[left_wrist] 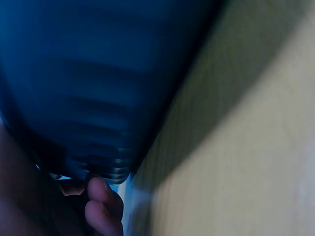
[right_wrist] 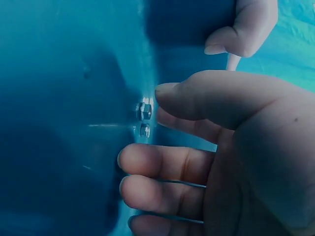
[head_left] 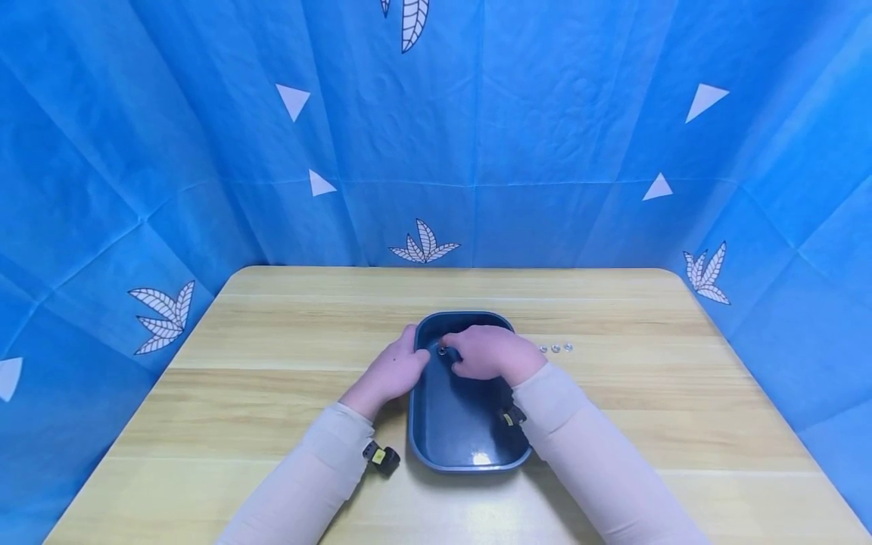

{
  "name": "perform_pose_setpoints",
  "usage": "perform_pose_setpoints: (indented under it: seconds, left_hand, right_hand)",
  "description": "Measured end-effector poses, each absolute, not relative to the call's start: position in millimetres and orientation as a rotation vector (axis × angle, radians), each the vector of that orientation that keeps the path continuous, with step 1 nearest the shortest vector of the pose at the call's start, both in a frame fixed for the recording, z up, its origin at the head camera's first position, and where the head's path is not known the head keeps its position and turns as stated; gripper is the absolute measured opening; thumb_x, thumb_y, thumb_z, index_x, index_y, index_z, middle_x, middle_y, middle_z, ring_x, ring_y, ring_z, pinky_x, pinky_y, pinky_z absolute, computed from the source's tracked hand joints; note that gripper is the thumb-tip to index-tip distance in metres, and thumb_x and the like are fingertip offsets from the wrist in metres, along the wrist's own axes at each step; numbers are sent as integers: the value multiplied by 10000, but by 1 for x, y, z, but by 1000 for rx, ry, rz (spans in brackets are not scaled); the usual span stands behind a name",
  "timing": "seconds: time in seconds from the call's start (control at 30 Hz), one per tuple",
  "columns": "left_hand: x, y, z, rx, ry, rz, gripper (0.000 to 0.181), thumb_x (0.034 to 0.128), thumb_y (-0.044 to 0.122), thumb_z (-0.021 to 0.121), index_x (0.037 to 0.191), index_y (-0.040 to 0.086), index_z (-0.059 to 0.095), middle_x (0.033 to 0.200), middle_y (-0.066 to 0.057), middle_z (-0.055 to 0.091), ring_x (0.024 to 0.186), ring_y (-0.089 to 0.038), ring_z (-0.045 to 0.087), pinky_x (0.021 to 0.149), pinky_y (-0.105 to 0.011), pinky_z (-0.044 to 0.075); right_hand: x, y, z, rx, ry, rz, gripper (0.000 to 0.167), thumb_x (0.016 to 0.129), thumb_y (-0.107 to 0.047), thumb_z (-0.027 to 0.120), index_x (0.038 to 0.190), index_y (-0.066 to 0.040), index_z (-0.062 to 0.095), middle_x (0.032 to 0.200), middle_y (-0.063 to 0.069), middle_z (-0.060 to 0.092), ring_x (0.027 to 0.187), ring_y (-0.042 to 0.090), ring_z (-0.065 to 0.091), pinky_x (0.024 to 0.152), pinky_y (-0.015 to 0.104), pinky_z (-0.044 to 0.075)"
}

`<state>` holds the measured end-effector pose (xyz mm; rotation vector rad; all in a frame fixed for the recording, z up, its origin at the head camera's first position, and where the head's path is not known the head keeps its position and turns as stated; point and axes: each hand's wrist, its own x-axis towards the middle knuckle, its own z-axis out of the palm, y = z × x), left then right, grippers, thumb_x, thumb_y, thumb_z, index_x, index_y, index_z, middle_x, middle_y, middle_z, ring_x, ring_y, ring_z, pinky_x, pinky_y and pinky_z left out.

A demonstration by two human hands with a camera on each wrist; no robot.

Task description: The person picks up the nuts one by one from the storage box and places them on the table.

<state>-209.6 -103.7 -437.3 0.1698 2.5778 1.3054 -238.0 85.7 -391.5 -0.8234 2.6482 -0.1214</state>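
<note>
A dark blue rectangular tray (head_left: 470, 466) lies on the table. My left hand (head_left: 397, 366) grips its left rim, thumb over the edge and fingers outside against the wall, as the fingertips (left_wrist: 104, 206) in the left wrist view show. Inside the tray reaches my right hand (head_left: 487, 352), above the far left part of its floor. Small metal hex nuts (right_wrist: 145, 110) sit where floor and wall meet, just beyond the thumb tip (right_wrist: 167, 93). The thumb and forefinger are apart from the nuts, the other fingers loosely bent, and nothing shows in their grasp.
On the wooden table (head_left: 306, 333), right of the tray, three small metal nuts (head_left: 555, 349) stand in a row, partly beside the right wrist. A blue patterned cloth (head_left: 477, 136) hangs around the table's back and sides.
</note>
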Motion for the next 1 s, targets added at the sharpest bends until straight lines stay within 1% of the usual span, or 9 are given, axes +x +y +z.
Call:
perform_pose_setpoints:
  seconds: [0.17,0.3,0.4,0.5,0.57,0.63,0.77,1.0]
  left_hand:
    - [-210,-104,-436,174,2574,1309,510,1039,322,412,1509,134,355,1465,-81,505,1254,-287,515,1073,-593,394]
    - [-210,-103,-434,176,2575,1310,512,1039,320,413,1510,128,354,1465,-85,504,1246,-289,516,1072,-594,394]
    - [-210,-103,-434,173,2575,1306,516,1037,320,415,1511,125,351,1468,-85,500,1247,-289,512,1075,-596,390]
    - [-210,-103,-435,171,2586,1297,513,1034,320,418,1504,123,358,1459,-86,505,1244,-285,514,1075,-589,392]
    - [-209,-103,-436,165,2590,1294,516,1032,323,421,1503,121,361,1460,-86,505,1248,-283,512,1081,-584,389]
    - [-209,-103,-436,161,2591,1292,519,1031,325,422,1504,119,362,1462,-86,505,1249,-283,513,1083,-580,388]
    - [-208,-103,-435,160,2587,1297,526,1032,324,422,1510,116,354,1472,-88,499,1260,-285,509,1089,-580,382]
    - [-208,-103,-435,168,2590,1300,517,1033,316,422,1508,120,358,1467,-84,503,1261,-279,511,1094,-571,380]
  right_hand:
    - [-238,85,-391,-824,2645,-122,516,994,-272,605,1496,-193,517,1385,8,618,1123,168,616,1051,428,466]
    - [-239,86,-392,-827,2643,-130,461,990,-267,610,1444,-204,562,1264,-9,669,1001,163,617,1001,421,499]
    - [-240,86,-393,-839,2648,-146,349,983,-245,618,1331,-220,627,1135,-36,689,914,155,604,927,395,525]
    - [-240,86,-395,-858,2653,-149,216,966,-208,638,1177,-233,679,1032,-65,685,861,140,594,848,353,529]
    - [-240,86,-396,-868,2647,-132,138,952,-172,652,1069,-234,692,960,-74,668,830,139,584,799,328,516]
    - [-240,86,-396,-878,2640,-110,102,937,-141,667,977,-233,687,897,-82,648,800,136,578,763,310,501]
    - [-239,86,-397,-892,2632,-79,145,917,-103,678,859,-232,644,781,-73,602,737,139,560,706,295,470]
    - [-238,86,-398,-895,2630,-56,197,904,-96,664,776,-224,589,671,-58,530,650,130,523,632,275,433]
